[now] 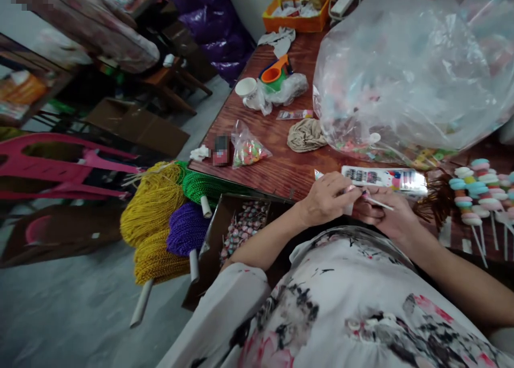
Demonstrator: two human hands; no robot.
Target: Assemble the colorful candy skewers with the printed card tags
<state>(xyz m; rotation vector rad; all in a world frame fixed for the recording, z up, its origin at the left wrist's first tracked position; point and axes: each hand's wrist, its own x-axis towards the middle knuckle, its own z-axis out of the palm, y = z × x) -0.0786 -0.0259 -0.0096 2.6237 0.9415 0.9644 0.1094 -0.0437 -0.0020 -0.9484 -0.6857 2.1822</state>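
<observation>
My left hand (331, 196) and my right hand (387, 210) meet at the table's front edge, just above my lap. Both are closed around a candy stick in a clear wrapper. Its white stick (379, 202) pokes out over my right hand's fingers, and most of the candy is hidden by the fingers. Behind the hands lies a stack of printed clear wrappers (383, 179). To their right are several candy sticks (480, 191) with pastel, ring-like sweets on white sticks, beside a bundle of brown metallic ties (437, 196).
A large clear bag of sweets (405, 73) fills the table's right side. Leftward lie a small candy bag (249, 148), a beige cloth bundle (306, 135), a tape dispenser (275, 76) and a cup (246, 89). An open box (244, 223) and cord spools (155, 218) stand at my left.
</observation>
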